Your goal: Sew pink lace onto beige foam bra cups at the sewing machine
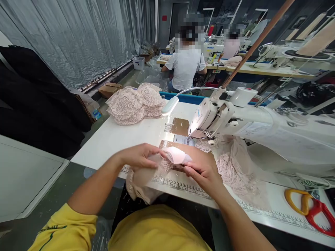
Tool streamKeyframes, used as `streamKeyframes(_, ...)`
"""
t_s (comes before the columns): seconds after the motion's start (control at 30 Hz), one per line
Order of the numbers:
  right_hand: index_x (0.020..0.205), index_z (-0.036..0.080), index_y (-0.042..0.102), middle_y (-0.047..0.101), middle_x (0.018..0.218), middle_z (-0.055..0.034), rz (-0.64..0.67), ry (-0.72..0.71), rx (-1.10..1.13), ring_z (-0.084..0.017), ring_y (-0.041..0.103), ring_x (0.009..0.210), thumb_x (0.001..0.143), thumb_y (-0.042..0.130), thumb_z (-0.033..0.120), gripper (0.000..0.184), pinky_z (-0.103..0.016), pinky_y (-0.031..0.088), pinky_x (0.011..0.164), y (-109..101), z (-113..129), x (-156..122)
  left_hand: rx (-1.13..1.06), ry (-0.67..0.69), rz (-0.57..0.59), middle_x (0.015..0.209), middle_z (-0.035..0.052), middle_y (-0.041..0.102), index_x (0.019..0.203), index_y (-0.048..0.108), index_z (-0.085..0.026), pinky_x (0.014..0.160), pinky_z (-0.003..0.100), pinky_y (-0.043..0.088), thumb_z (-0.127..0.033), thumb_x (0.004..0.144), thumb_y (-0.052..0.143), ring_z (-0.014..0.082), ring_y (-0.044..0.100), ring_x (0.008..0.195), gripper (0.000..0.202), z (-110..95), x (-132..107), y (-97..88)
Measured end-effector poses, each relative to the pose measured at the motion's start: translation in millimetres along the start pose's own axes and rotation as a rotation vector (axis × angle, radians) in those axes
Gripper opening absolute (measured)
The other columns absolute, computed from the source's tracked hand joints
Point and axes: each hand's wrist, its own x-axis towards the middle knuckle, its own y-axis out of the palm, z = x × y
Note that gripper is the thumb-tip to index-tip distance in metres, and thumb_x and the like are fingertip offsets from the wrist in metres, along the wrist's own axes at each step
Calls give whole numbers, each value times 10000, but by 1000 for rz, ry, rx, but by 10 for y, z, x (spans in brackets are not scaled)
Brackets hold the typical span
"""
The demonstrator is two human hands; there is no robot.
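Observation:
My left hand (140,157) and my right hand (202,172) both pinch a pale pink lace garment piece with a smooth padded cup (176,156), held just above the front edge of the white sewing table (123,134). Part of the fabric hangs down over the table edge toward my lap. The white sewing machine (235,120) stands right behind my hands, its needle area just beyond the piece. More pink lace (235,170) lies under the machine arm to the right.
A pile of pink lace cups (134,103) sits at the table's far left. Orange and red scissors (311,209) lie at the right front edge. A bendy lamp (170,104) hangs over the table. Two people sit at machines further back. Grey curtains line the left wall.

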Motion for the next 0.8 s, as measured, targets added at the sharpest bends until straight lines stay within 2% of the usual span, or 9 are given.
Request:
streamKeyframes(0.1, 1130, 244, 667, 687, 1022, -74, -196, 7, -381, -252, 614, 916, 924, 454, 415, 342, -363, 467, 783, -197, -339, -195, 317, -63, -392, 914, 50, 680, 1062, 657, -126, 762, 268, 498, -180, 747, 644, 210, 637, 843, 320, 56, -65, -343)
streamKeyframes(0.17, 1105, 204, 683, 680, 985, -112, -358, 5, -673, -291, 609, 911, 919, 442, 394, 359, -425, 463, 795, -315, -607, -316, 445, -47, -580, 1037, 82, 663, 1103, 629, -115, 919, 333, 459, -128, 721, 649, 250, 606, 1008, 383, 86, -91, -398)
streamKeyframes(0.23, 1035, 157, 708, 661, 986, -156, -410, -45, -837, -314, 598, 925, 918, 420, 371, 378, -478, 447, 845, -391, -797, -409, 501, -9, -522, 1232, 101, 592, 1198, 582, -152, 1047, 399, 363, -127, 692, 682, 289, 504, 1193, 517, 89, -76, -260)
streamKeyframes(0.3, 1005, 130, 710, 644, 1037, -187, -463, -74, -874, -333, 582, 973, 917, 411, 371, 395, -508, 428, 890, -404, -852, -471, 567, 80, -328, 1371, 96, 489, 1273, 530, -212, 1083, 427, 319, -141, 683, 696, 302, 412, 1285, 617, 72, 3, 22)
streamKeyframes(0.33, 1012, 131, 704, 637, 1071, -189, -486, -71, -835, -332, 577, 997, 916, 415, 377, 392, -504, 430, 897, -387, -830, -491, 618, 147, -232, 1394, 105, 458, 1293, 508, -219, 1067, 423, 337, -123, 712, 654, 293, 408, 1283, 607, 63, 66, 186)
streamKeyframes(0.4, 1024, 157, 686, 631, 1118, -164, -488, -27, -646, -302, 585, 1006, 909, 443, 401, 363, -457, 461, 871, -318, -723, -517, 692, 202, -162, 1225, 109, 567, 1159, 588, -202, 939, 377, 433, -101, 778, 568, 256, 520, 1118, 394, 55, 219, 488)
streamKeyframes(0.47, 1022, 181, 663, 645, 1086, -132, -418, 86, -350, -251, 619, 918, 886, 492, 451, 347, -387, 504, 778, -234, -589, -534, 760, 140, -215, 1000, 102, 622, 957, 642, -173, 784, 336, 463, -130, 866, 468, 229, 562, 923, 201, 71, 357, 694)
streamKeyframes(0.63, 1036, 157, 614, 618, 666, -19, -180, 428, 329, -132, 543, 515, 816, 542, 593, 494, -283, 482, 525, -49, -360, -561, 627, 50, -409, 747, 41, 571, 753, 596, -159, 651, 266, 413, -176, 915, 419, 159, 531, 699, 240, 175, 397, 824)
streamKeyframes(0.8, 1319, 169, 475, 634, 984, -78, -337, 440, 520, -105, 545, 525, 737, 647, 561, 722, -247, 453, 419, 133, -263, -418, 570, 78, -485, 740, 16, 557, 777, 535, -173, 637, 257, 403, -190, 910, 435, 148, 517, 689, 167, 219, 296, 952)
